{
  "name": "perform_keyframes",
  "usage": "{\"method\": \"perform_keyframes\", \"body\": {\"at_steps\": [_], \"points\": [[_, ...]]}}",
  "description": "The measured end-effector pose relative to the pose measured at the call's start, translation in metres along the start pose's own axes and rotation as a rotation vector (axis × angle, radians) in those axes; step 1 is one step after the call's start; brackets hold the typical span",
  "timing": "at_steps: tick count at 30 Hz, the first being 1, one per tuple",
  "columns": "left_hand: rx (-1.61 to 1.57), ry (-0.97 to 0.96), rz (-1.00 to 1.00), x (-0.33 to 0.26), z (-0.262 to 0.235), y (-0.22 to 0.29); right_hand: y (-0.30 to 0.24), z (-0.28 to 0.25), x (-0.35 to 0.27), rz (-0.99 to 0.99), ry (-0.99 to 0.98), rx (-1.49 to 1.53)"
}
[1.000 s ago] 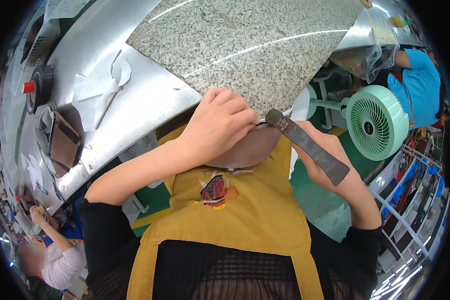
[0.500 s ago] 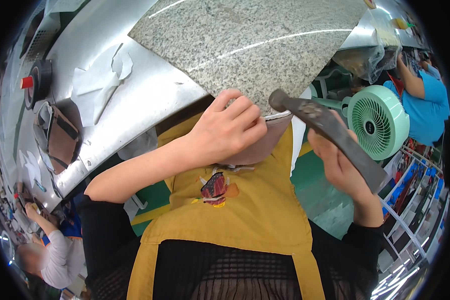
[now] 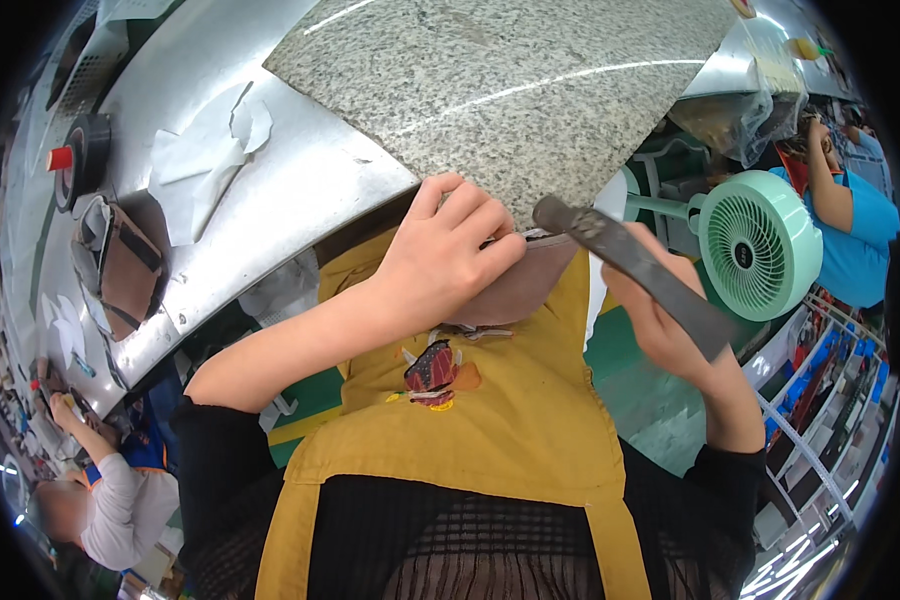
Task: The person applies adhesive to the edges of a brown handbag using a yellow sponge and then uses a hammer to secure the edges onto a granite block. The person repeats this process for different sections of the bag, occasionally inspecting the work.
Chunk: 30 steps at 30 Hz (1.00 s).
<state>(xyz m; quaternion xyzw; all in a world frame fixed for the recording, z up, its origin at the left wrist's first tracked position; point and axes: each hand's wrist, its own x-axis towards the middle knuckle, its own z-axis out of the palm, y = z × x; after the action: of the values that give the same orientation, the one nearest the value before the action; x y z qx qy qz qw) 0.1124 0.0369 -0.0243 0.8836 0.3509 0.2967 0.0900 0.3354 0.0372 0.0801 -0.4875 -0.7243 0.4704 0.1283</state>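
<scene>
A brownish-pink leather piece (image 3: 522, 288) hangs over the near corner of a speckled granite slab (image 3: 500, 100), its pale-lined upper edge lying at the stone. My left hand (image 3: 450, 245) holds that edge with curled fingers, knuckles up; the fingertips are partly hidden. In my right hand (image 3: 655, 315) is a dark metal hammer (image 3: 638, 265), held slantwise. Its rounded face is down at the leather's edge, just right of my left fingers; whether it touches cannot be told. The hammer's broad, flat end points back toward my right forearm.
Left of the slab, a metal table (image 3: 300, 190) carries torn white sheets (image 3: 198, 165), a black tape roll (image 3: 90, 160) and a brown leather pouch (image 3: 125, 265). A green fan (image 3: 760, 245) stands at right. Co-workers sit at far right and lower left.
The hammer's head has come down and slightly left onto the leather's edge, and my right hand moved left with it. My left hand keeps its hold, shifting slightly.
</scene>
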Motion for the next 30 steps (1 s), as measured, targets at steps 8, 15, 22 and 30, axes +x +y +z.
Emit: {"method": "perform_keyframes", "body": {"at_steps": [8,15,22,30], "points": [[-0.01,-0.017,0.023,0.001,-0.003,0.001,0.003,-0.001,0.009,-0.127,-0.084,-0.094],[-0.068,-0.001,-0.012,0.002,0.0,0.0,0.02,0.018,-0.001,-0.127,-0.035,-0.175],[-0.123,-0.094,-0.147,0.004,-0.009,0.006,0.028,0.048,-0.035,-0.299,0.143,-0.243],[-0.113,-0.259,-0.251,0.013,-0.023,0.014,0.031,0.07,-0.043,-0.293,0.16,-0.364]]}}
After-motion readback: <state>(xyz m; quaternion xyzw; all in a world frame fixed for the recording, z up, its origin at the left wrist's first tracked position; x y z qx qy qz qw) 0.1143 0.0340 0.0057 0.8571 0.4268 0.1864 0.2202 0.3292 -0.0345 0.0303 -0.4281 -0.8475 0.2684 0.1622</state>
